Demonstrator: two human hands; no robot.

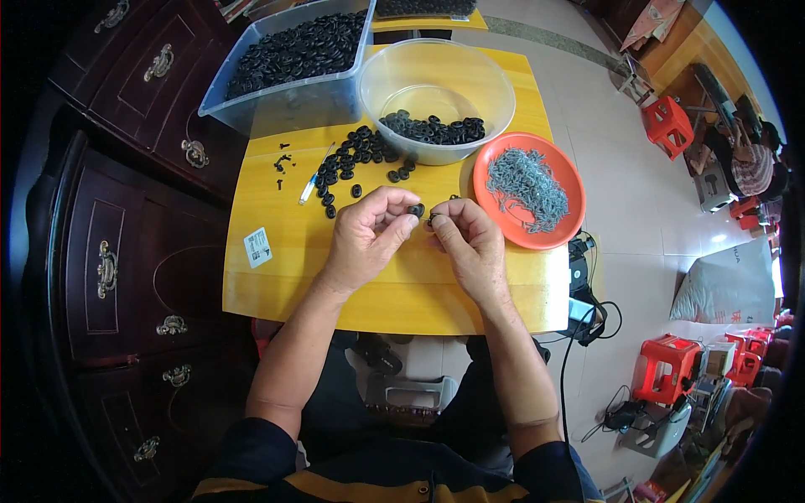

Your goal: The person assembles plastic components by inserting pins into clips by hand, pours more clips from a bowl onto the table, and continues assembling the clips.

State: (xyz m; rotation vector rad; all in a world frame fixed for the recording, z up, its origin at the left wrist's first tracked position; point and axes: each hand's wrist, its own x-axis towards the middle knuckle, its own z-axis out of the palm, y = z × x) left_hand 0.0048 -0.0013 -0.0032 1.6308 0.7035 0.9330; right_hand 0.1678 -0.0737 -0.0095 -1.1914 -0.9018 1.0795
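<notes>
Above the middle of the yellow table point(310, 277), my two hands nearly meet. My left hand point(366, 239) pinches a small black oval piece point(416, 210) between thumb and fingertips. The fingers of my right hand point(472, 249) are pressed together around a tiny dark piece point(431, 220), too small and covered to name. Just beyond my left hand lie several loose black oval ring-like pieces point(345, 159). More of them rest in the clear round bowl point(495, 80). To the right of my right hand, an orange-red plate point(480, 180) holds a heap of small grey screw-like pieces point(530, 186).
A clear bluish bin point(293, 105), heaped with black pieces, stands at the table's far left. A thin white-and-blue tool point(309, 186), tiny black bits point(281, 163) and a white label point(257, 247) lie leftward. Dark drawers point(109, 251) flank the table; a black cable point(568, 360) hangs right.
</notes>
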